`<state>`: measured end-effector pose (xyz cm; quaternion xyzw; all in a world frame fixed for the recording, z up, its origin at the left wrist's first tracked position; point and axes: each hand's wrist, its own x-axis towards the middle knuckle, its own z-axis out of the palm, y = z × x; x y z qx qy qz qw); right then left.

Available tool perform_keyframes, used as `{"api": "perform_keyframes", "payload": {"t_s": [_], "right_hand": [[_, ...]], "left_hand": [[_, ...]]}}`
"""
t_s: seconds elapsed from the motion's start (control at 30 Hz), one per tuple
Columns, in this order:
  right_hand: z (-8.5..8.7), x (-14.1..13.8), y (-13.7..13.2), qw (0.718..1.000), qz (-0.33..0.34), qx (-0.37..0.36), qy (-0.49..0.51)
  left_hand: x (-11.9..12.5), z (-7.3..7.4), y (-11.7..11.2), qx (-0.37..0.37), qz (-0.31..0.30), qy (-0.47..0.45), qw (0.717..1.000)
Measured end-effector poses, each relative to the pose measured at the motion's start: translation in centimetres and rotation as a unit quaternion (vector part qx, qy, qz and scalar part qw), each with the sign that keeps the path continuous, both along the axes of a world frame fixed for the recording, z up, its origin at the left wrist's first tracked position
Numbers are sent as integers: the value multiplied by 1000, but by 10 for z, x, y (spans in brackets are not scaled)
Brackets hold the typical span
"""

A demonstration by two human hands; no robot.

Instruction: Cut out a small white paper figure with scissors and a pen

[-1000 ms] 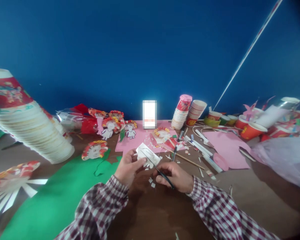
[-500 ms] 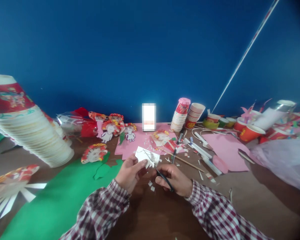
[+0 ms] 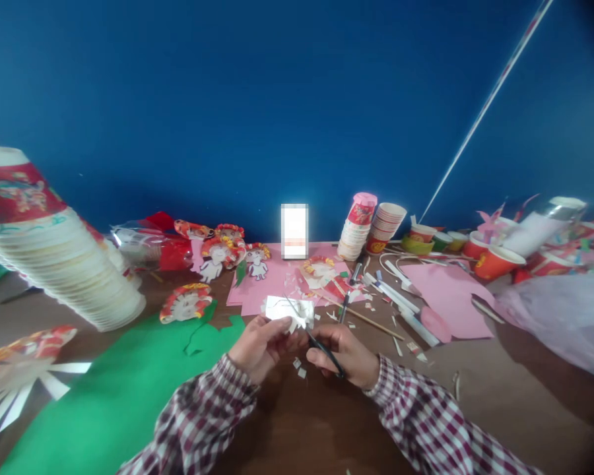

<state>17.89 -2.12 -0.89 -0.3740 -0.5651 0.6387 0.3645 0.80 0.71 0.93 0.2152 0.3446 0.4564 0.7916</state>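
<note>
My left hand (image 3: 262,343) pinches a small piece of white paper (image 3: 277,308) with dark drawn lines, holding it above the table. Dark-handled scissors (image 3: 329,355) are gripped in my right hand (image 3: 344,353); their blades reach up and left onto the paper. My fingers hide part of the handles and the paper's lower edge. Small white paper scraps (image 3: 301,373) lie on the table just below my hands. Behind the paper are pink sheets (image 3: 255,300), with cut-out paper figures (image 3: 258,266) standing at their left.
Green paper (image 3: 129,382) spreads at left, beside a tall leaning stack of paper cups (image 3: 89,270). More stacked cups (image 3: 356,227) stand at the back. A wooden stick (image 3: 371,320), white strips (image 3: 406,303) and a pink sheet (image 3: 455,303) lie at right, near a clear plastic bag (image 3: 564,316).
The white paper has turned and tilted slightly in my left hand, its upper edge now lower and more level. The scissor blades have shifted a little against it.
</note>
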Motion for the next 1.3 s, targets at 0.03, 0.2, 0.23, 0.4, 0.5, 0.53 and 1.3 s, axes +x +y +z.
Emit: {"api": "perform_keyframes", "payload": {"t_s": [0.03,0.2,0.23,0.4,0.5,0.53,1.3], "right_hand": [[0,0,0,1000,4,2,4],[0,1,1,999,10,24,24],[0,1,2,999,10,28,23],[-1,-1,1,999,1,25,34],[-1,-1,2,999,-11,14,41],[-1,0,2,999,-12,10,40],[2,-6,0,999,-15,34,6]], "left_hand": [[0,0,-1,-2,0,-1,1000],[3,-2,-3,-14,4,16,1000],[3,-3,-4,-13,3,21,1000],[5,-3,-7,38,-20,40,998],[4,0,-7,94,-22,39,995],[4,1,-6,111,-10,38,993],[5,-1,-1,80,94,71,990]]}}
